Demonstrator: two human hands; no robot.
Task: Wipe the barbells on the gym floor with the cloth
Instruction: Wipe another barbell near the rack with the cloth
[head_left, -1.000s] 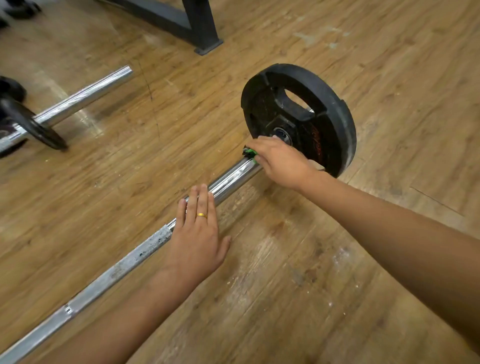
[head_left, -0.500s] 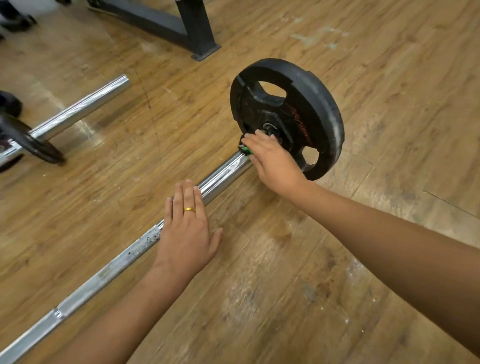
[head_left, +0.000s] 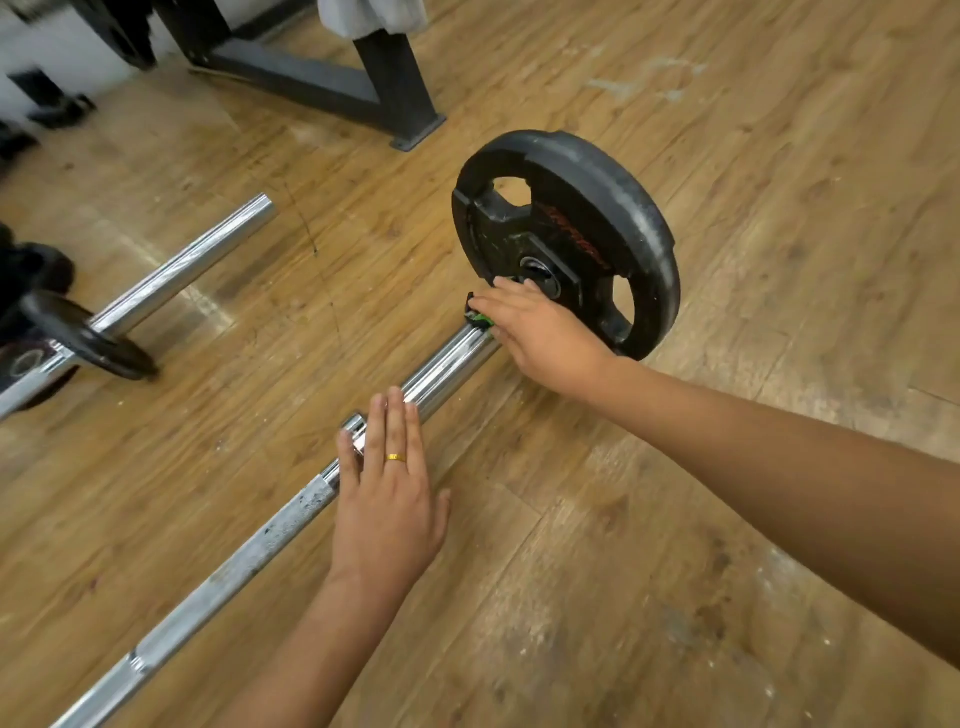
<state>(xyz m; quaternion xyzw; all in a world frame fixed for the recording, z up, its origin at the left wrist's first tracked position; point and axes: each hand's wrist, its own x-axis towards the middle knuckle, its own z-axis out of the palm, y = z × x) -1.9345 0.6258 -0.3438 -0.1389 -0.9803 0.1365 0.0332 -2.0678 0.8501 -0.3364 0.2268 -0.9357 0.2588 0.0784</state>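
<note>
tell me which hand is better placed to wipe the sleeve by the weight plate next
Right. The right hand holds the green cloth on the barbell sleeve beside the weight plate; the left hand lies flat on the bar, with no cloth.

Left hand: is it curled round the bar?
No, the left hand lies flat with straight fingers on the bar.

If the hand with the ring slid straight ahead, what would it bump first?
The left hand lies on the barbell; ahead is bare floor, then probably the dark frame foot, just missing the plate.
</note>
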